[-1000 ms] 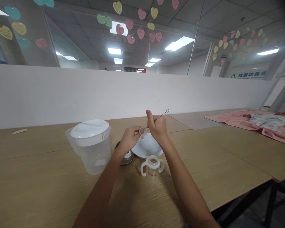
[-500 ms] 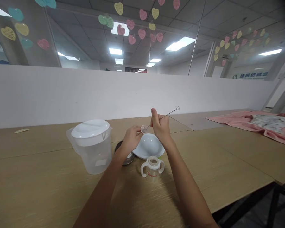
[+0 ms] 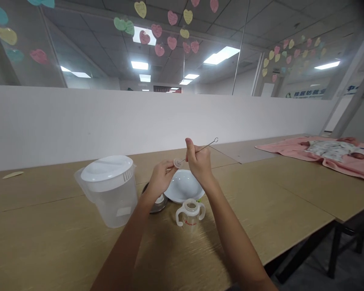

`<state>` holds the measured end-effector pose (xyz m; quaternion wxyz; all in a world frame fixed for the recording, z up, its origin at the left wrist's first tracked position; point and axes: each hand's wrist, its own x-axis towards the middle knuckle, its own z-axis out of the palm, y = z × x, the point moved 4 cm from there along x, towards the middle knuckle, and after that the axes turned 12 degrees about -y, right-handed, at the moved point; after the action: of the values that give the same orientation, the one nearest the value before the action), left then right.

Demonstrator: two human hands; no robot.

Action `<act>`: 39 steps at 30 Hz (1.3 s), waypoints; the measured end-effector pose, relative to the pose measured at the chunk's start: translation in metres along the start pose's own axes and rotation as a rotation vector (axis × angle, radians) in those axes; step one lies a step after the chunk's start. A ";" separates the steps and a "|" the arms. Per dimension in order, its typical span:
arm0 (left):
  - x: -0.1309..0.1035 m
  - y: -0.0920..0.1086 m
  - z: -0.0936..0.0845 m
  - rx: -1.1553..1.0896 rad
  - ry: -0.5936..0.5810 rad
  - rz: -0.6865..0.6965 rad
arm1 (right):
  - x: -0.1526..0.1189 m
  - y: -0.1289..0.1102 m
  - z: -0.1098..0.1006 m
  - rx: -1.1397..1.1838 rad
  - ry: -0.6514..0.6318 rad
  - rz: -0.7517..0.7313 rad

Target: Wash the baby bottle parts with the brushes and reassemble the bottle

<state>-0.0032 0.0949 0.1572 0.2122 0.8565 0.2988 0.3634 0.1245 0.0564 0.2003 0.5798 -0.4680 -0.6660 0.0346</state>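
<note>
Between its fingertips my left hand [image 3: 161, 176] holds a small clear round piece [image 3: 178, 163], above the far left part of a white bowl [image 3: 184, 186]. My right hand [image 3: 198, 161] is closed around a thin wire-handled brush [image 3: 210, 143], thumb raised. The looped end points up to the right, and the other end reaches the clear piece. Nearer to me stands a clear two-handled cup [image 3: 191, 214] with a white collar and red print. A metal dish [image 3: 158, 205] sits left of the bowl, partly hidden by my left wrist.
A lidded translucent pitcher [image 3: 112, 194] stands on the wooden table [image 3: 63, 242] at left. A flat pale piece [image 3: 13, 175] lies at the far left. At right, a pink cloth [image 3: 291, 146] bears a doll-like figure in patterned clothing [image 3: 327, 150]. A white partition [image 3: 109, 121] rises behind.
The view has turned slightly to the right, so things appear shifted left and more of the figure on the pink cloth shows. Both hands keep the same holds.
</note>
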 end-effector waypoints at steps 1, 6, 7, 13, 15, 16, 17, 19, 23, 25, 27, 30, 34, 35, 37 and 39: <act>0.000 -0.001 0.000 0.002 0.003 -0.008 | 0.000 0.001 0.001 0.024 -0.016 0.009; 0.001 -0.001 0.006 -0.002 -0.014 0.004 | 0.001 0.000 0.001 0.000 -0.040 0.014; 0.001 -0.001 0.006 -0.004 -0.015 0.001 | 0.001 -0.001 0.000 -0.032 -0.030 0.009; 0.001 0.001 0.004 0.047 -0.016 0.008 | 0.002 -0.001 -0.004 -0.101 -0.034 0.017; 0.001 0.001 0.004 0.058 -0.016 0.013 | 0.002 0.000 -0.003 -0.070 -0.042 0.022; 0.001 0.000 0.004 0.060 -0.017 0.012 | 0.002 0.000 -0.003 -0.058 -0.044 0.021; 0.001 0.000 0.004 0.062 -0.019 0.011 | 0.002 0.001 -0.002 -0.051 -0.047 0.019; 0.000 -0.001 0.006 0.066 -0.023 0.012 | 0.001 0.001 -0.001 -0.050 -0.055 0.014; -0.001 0.000 0.009 0.040 -0.031 0.017 | -0.001 0.000 0.001 -0.045 -0.083 0.018; -0.003 0.001 0.010 0.009 -0.028 0.020 | -0.002 -0.001 0.000 -0.061 -0.089 0.027; -0.003 0.001 0.010 -0.006 -0.025 0.023 | -0.003 -0.002 -0.001 -0.096 -0.071 0.033; -0.003 -0.001 0.010 0.007 -0.029 0.019 | -0.002 -0.001 -0.005 -0.125 -0.036 0.026; -0.003 0.000 0.009 -0.007 -0.028 0.038 | -0.002 0.003 -0.006 -0.121 -0.048 0.034; -0.003 0.001 0.009 -0.017 -0.027 0.050 | -0.001 0.003 -0.005 -0.118 -0.064 0.039; -0.003 0.002 0.009 -0.027 -0.024 0.065 | -0.001 0.004 -0.001 -0.117 -0.114 0.040; -0.003 0.002 0.009 -0.017 -0.015 0.062 | -0.002 0.002 0.004 -0.127 -0.172 0.024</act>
<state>0.0029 0.0898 0.1511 0.2105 0.8662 0.2672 0.3660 0.1224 0.0587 0.1964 0.4892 -0.5070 -0.7086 0.0391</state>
